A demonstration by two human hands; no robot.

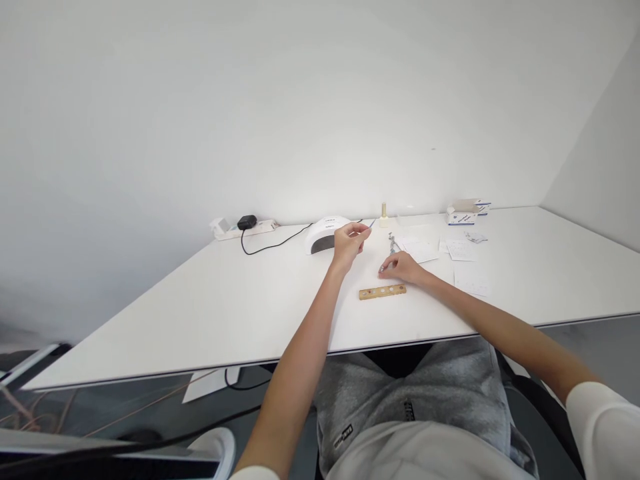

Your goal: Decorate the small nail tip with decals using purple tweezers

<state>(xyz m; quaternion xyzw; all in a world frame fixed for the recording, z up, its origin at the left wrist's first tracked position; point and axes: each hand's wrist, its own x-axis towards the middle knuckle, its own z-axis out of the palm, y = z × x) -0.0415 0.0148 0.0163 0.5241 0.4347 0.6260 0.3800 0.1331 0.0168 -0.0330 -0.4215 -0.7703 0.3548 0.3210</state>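
Note:
My left hand [349, 244] is raised over the table, thumb and fingers pinched on a thin blue-grey strip [373, 224] that points up and right. Lower and to the right, my right hand [401, 268] rests near the tabletop with its fingertips closed on a small silvery thing [382, 269], too small to name. Just in front of that hand lies a tan holder strip [383, 292] with a row of several round pieces in it. Beyond my right fingers is a narrow silvery item [392, 241] on the table.
A white dome-shaped nail lamp [327, 227] stands behind my left hand. A pale nail polish bottle [384, 217] is near the wall. White paper sheets [470, 277], small packets [476, 237] and an opened box [461, 215] lie right. A power strip [255, 229] with a black adapter sits left.

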